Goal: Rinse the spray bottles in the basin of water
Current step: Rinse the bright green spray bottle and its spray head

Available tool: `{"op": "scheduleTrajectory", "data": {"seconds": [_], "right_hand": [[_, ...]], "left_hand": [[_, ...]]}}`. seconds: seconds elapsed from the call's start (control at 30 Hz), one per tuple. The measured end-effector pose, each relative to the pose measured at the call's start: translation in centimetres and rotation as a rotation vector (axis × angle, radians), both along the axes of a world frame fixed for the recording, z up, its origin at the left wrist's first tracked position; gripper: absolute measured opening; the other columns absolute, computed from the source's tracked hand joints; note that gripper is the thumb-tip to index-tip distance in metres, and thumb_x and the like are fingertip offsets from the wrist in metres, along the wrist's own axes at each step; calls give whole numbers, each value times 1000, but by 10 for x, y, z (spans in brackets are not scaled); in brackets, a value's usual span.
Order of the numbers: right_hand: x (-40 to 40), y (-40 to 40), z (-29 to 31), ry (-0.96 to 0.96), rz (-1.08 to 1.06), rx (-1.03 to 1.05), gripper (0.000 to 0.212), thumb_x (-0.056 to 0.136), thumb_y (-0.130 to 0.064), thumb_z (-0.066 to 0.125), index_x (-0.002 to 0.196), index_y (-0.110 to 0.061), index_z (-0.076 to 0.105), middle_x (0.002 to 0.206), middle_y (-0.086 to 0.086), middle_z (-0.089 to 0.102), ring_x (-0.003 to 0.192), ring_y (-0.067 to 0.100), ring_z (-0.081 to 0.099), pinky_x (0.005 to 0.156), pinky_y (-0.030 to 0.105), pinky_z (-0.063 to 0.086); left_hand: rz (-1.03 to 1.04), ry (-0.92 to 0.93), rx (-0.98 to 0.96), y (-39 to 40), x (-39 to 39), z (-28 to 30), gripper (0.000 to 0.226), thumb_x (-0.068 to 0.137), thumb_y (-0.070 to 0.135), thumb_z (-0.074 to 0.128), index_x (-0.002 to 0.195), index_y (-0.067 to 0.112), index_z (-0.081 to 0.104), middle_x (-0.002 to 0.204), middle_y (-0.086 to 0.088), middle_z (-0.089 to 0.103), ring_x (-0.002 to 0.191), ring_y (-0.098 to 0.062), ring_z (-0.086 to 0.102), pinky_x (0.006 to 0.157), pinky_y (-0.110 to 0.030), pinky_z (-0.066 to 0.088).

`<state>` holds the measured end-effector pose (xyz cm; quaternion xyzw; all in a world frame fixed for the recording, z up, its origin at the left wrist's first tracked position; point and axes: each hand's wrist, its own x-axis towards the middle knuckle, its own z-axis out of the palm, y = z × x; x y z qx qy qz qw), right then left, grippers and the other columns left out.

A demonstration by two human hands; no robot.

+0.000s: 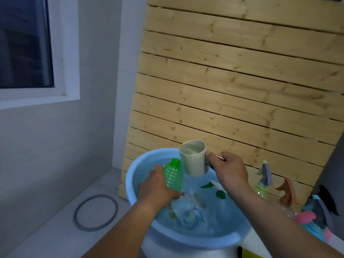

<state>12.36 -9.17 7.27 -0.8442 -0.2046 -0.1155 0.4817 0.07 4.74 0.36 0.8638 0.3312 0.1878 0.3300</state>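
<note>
A light blue basin (195, 241) full of water stands in front of me. My left hand (156, 189) grips a green ribbed spray bottle (174, 175) without its spray head, held tilted over the water with its open neck up. My right hand (227, 168) holds a beige cup (193, 158) by its handle, just right of the bottle's neck; the cup has water in it. A green and white spray head (214, 185) floats in the basin.
To the right of the basin stand a light green spray bottle (262, 180), a brown-headed one (287, 192) and a blue and pink one (314, 218). A wooden slatted panel (232, 81) leans behind. A grey ring (95, 212) lies on the ledge at left.
</note>
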Motion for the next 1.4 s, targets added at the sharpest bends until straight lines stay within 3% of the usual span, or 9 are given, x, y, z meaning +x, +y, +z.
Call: {"op": "scheduleTrajectory", "data": {"seconds": [1.4], "right_hand": [[-10,-11,21,-153,39,-171,41,84,-50,66,59,-20,55,54,-6,54,53,13,46,50,28,32]], "left_hand": [[-8,9,22,0,0,-1,69,62,47,82,104,27,31,108,4,54,99,-24,59,85,-38,45]]}}
